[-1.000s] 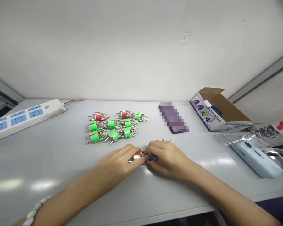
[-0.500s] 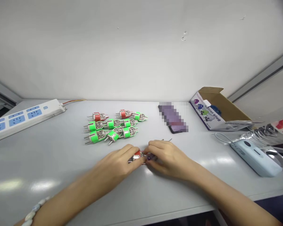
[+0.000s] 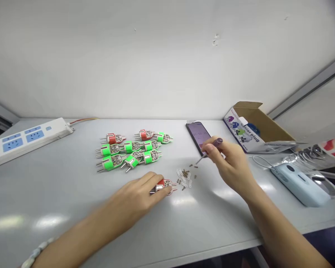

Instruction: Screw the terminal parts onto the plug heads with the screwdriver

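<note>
My left hand [image 3: 143, 191] is closed on a red power plug [image 3: 166, 185] whose inside lies exposed on the table. In my right hand [image 3: 230, 163] is a screwdriver [image 3: 218, 142], its thin shaft slanting down to the left. The tip is near a couple of loose screws [image 3: 195, 166]. Between the hands lie several white flat clips [image 3: 183, 179] with brass screws [image 3: 186, 174] scattered among them. Behind my left hand several green plugs [image 3: 110, 150] and two red plugs [image 3: 112, 139] lie grouped, their insides showing.
A phone [image 3: 197, 134] showing a timer lies behind my right hand. At the back right is an open printed carton [image 3: 245, 130], with a light blue device [image 3: 301, 184] in front of it. A white power strip [image 3: 30, 139] lies at the left, by the wall.
My right hand has moved right and back from the red plug, with the screwdriver now plainly visible. The clips and screws have come into view. My left hand stays on the red plug.
</note>
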Motion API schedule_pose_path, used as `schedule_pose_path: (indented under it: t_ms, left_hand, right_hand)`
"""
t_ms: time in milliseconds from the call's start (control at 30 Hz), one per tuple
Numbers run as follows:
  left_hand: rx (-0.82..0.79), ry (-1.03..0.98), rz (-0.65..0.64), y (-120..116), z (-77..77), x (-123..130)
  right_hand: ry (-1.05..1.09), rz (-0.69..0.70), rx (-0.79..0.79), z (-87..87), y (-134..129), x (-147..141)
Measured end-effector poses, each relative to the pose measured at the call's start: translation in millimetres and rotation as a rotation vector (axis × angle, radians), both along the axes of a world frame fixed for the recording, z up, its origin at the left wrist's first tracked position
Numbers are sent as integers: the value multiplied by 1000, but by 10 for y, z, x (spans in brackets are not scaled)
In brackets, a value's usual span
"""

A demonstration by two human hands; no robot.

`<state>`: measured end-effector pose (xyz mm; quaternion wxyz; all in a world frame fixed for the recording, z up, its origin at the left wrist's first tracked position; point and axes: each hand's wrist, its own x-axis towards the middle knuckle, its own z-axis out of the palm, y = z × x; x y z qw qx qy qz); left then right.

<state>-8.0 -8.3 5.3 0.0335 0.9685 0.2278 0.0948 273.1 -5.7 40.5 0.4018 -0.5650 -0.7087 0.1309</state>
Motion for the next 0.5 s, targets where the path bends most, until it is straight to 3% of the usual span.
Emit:
schedule_pose_path:
  t_ms: [267,500]
  left_hand:
    - [33,-12,-14,3,-13,-11]
    - [0,16,9,-13,-2,-4]
  right_hand:
    - [59,-16,-126,-106,89,-15]
    - [247,50,-143,-57,40,-19]
